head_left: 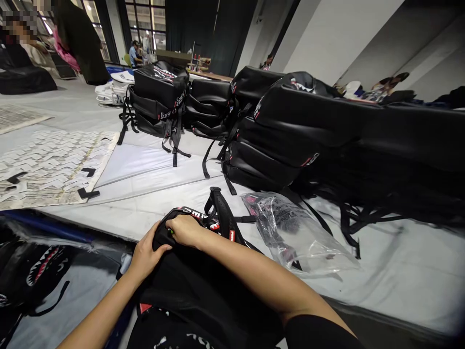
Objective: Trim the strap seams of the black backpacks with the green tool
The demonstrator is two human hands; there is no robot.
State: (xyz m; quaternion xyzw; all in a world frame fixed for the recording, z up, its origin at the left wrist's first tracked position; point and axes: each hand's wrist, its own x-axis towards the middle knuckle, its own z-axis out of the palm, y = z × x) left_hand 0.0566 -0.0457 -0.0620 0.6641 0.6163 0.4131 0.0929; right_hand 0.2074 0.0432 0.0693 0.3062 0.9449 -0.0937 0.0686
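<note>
At six o'clock, pinching edge of black bag (181, 286) in left hand (144, 253), gripping small green item (170, 232) in right hand (185, 230); working edge, likely needing steady fabric.

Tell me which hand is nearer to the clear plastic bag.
Right. The right hand, curled at the black backpack's upper edge, has the clear plastic bag off to its right; the left hand lies farther left on the same backpack.
</note>
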